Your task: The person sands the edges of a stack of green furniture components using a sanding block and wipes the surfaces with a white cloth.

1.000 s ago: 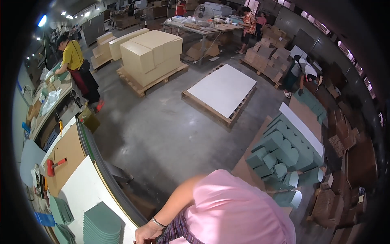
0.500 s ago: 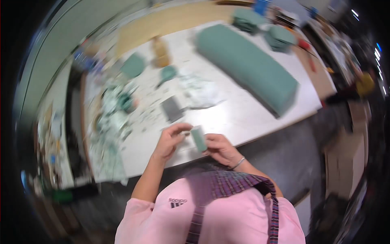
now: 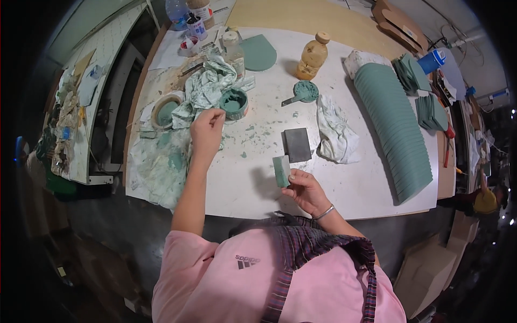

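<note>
A: Head view, far left of the desk [image 3: 237, 183]: a paint-smeared sheet [image 3: 161, 161] lies under the messy corner, I'd say to catch the green drips.

B: And just past it, a tape roll [image 3: 166, 110], then the crumpled stained rag [image 3: 207, 89].

A: The left hand [image 3: 207, 132] is stretched out there, fingertips pinched on the rag's lower edge, right beside the small green paint pot [image 3: 234, 102]. Closed grip, on cloth.

B: Middle of the desk now: a dark grey block [image 3: 297, 144] lying flat, a green scoop [image 3: 302, 92] above it.

A: The right hand [image 3: 307, 191] holds the small green piece [image 3: 281, 170] upright, just clear of the desk's near part, pinched by its lower end, probably so the painted faces stay untouched.

B: Firm hold, fingers closed round it.

A: Further right, a white cloth [image 3: 336, 134], then a long row of green tiles [image 3: 396, 134] stood on edge, likely drying.
</note>
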The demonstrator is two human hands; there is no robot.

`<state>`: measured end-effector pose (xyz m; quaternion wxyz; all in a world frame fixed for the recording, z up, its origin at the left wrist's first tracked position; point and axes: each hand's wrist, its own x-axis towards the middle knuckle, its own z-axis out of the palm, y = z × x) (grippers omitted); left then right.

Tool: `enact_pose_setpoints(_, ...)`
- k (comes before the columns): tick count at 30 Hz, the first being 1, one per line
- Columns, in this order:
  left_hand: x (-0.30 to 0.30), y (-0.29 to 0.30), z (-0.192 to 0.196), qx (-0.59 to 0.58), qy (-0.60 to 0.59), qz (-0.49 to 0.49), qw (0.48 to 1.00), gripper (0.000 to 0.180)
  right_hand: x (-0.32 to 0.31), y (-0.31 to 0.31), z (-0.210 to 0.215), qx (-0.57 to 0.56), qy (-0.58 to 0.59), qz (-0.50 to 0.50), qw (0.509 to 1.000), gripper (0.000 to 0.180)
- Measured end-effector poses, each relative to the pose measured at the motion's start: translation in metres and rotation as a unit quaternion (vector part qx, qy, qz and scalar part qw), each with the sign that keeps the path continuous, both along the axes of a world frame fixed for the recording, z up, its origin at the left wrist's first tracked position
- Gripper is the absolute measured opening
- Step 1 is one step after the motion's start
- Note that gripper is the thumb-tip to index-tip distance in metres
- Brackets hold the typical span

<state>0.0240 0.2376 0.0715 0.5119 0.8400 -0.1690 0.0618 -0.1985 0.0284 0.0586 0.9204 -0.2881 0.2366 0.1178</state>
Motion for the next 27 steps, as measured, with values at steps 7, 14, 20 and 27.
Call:
enact_pose_setpoints(7,-0.004,-0.070,-0.015,0.053,0.015,-0.076,0.996,0.008,-0.002,-0.040,0.002,-0.028,0.028,0.003,0.999,0.023)
enact_pose_setpoints(14,0.013,-0.177,-0.073,0.219,-0.008,-0.058,0.974,0.013,-0.012,-0.078,-0.004,-0.007,0.035,-0.011,0.999,0.028)
enact_pose_setpoints(20,0.015,-0.196,-0.079,0.209,-0.013,-0.002,0.978,0.010,-0.009,-0.093,-0.005,0.020,0.022,-0.012,1.000,0.031)
enact_pose_setpoints(27,-0.012,-0.118,-0.031,0.000,-0.022,0.058,0.998,0.006,0.017,-0.098,-0.012,0.018,0.027,-0.004,0.999,0.032)
